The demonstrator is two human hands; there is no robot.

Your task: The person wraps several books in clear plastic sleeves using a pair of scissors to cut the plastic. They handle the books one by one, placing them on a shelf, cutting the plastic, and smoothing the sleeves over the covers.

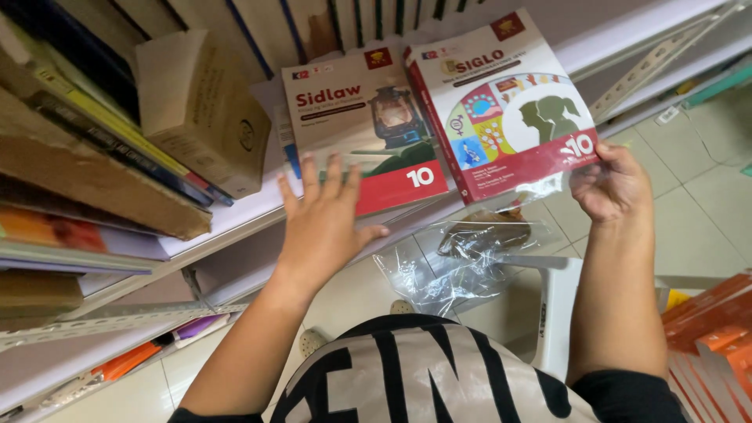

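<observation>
My right hand (612, 182) grips the lower corner of a white and dark red schoolbook (501, 102) with two green head silhouettes on its cover, still in clear plastic wrap. The book is tilted over the shelf edge. My left hand (325, 219) lies flat, fingers spread, on the lower part of a second schoolbook (356, 117), white and red with a lantern picture, resting on the white shelf (227, 215). The two books touch side by side.
Stacked books and a small cardboard box (200, 106) fill the shelf at left. Crumpled clear plastic wrap (458, 258) hangs below the books. A white plastic stool (552, 305) stands on the tiled floor, with orange books (709, 329) at lower right.
</observation>
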